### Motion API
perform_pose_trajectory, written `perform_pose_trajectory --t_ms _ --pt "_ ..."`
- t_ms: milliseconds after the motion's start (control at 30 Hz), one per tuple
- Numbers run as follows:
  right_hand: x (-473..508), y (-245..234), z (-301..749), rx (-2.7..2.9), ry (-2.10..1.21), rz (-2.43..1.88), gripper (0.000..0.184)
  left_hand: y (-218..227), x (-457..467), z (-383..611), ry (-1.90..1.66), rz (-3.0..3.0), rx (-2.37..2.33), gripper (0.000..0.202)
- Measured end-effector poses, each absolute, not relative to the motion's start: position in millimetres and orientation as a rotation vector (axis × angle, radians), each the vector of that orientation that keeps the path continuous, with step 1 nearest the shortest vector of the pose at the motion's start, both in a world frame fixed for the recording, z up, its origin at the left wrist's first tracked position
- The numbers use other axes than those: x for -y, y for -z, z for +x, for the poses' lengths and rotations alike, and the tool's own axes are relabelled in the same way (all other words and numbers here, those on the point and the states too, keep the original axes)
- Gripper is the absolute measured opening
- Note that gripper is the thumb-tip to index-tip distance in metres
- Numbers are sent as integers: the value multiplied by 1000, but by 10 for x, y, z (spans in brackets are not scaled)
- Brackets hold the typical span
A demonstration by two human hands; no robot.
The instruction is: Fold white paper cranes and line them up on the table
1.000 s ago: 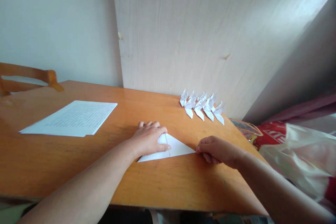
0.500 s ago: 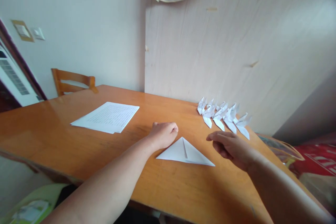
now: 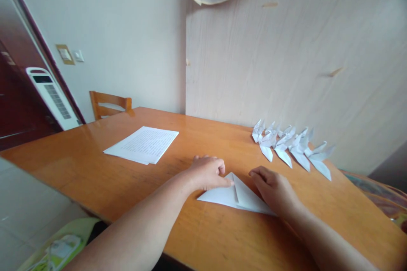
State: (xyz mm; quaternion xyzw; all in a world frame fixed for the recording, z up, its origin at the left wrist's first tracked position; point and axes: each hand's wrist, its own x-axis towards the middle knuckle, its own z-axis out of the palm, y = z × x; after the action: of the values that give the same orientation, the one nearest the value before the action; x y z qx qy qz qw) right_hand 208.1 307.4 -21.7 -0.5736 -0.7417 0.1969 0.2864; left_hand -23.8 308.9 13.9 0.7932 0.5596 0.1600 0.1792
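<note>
The wooden surface spreads before me, a stack of written sheets to my left, folded paper birds grouped far right. The white paper triangle lies flat between my hands. My left hand is half open, thumb on the triangle; my right hand curls at its right side, grip unclear.

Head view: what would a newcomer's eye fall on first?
Probably the folded paper birds, clustered at the back right of the table. Next, the white paper triangle nearer the front, with the left hand and right hand at its sides. Text-covered sheets lie further left.
</note>
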Motion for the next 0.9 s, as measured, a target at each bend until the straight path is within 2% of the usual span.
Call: perform_pose_trajectory --t_ms 167,300,533,733,900 --pt "-3050 218 2077 2141 -423 -1550 26 -137 -3055 -236 -352 2346 -1568 51" --pt "-2993 180 2028 2201 -390 -1572 20 -118 -3053 -222 -320 2331 -1590 44" --pt "-2872 90 1944 2251 -390 -1592 24 -127 -3045 -205 -337 2255 -1643 35" --pt "-2827 58 1896 2276 -355 -1588 27 -84 -3048 -184 -533 2112 -1664 24" --pt "-2827 47 1900 2275 -364 -1588 28 2 -3053 -192 -603 1832 -1551 25"
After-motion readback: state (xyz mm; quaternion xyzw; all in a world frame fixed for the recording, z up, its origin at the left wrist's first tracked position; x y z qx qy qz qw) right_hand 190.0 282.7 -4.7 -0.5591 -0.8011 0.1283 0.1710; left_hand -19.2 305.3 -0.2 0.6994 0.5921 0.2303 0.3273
